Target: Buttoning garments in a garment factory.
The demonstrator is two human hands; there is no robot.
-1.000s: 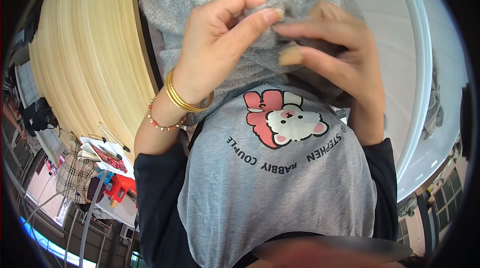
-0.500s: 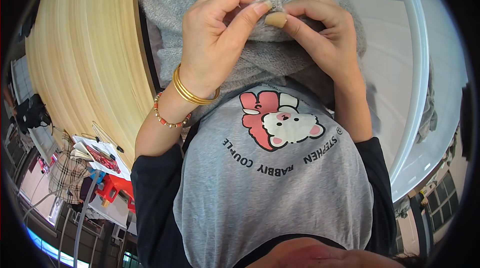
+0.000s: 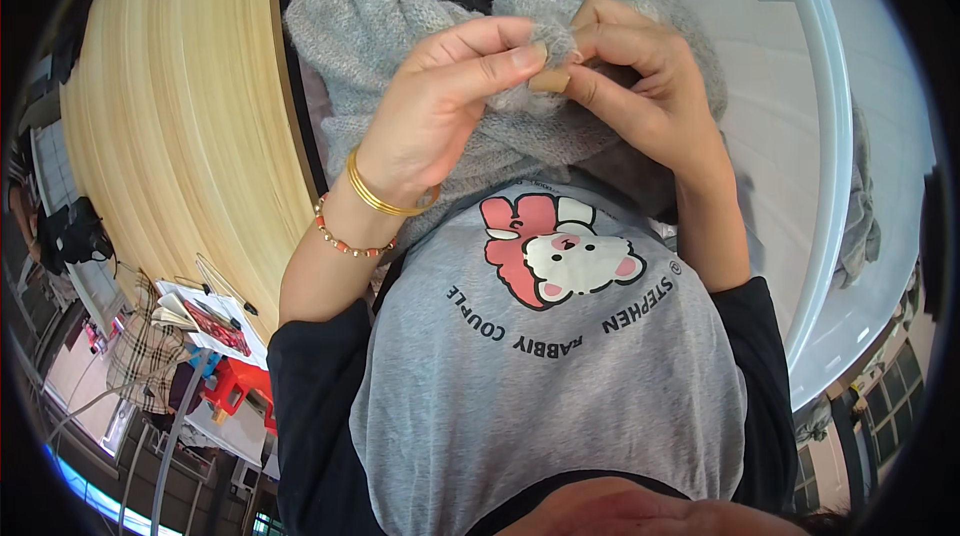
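A fuzzy grey knitted garment [image 3: 365, 46] lies bunched across my lap. My left hand [image 3: 435, 101] pinches a fold of it between thumb and forefinger. Close against those fingertips, my right hand [image 3: 650, 86] is closed on the same fold, its thumb and forefinger pressed together. A tan cover [image 3: 549, 83] sits on the tip of the right thumb. Whether the right fingers also hold something small, such as a needle, cannot be made out. Gold bangles [image 3: 375, 194] and a beaded bracelet [image 3: 340, 244] circle my left wrist.
Along my left runs a pale wooden tabletop [image 3: 180, 116], with papers [image 3: 215, 321] and a red stool [image 3: 235, 386] beyond its near end. To the right stands a large translucent white bin [image 3: 835, 136] with a thick rim. More grey knitwear [image 3: 858, 226] shows beyond that rim.
Both hands have come a little nearer to my body, drawing the pinched fold with them. The left hand has tilted, its fingers now pointing more to the right.
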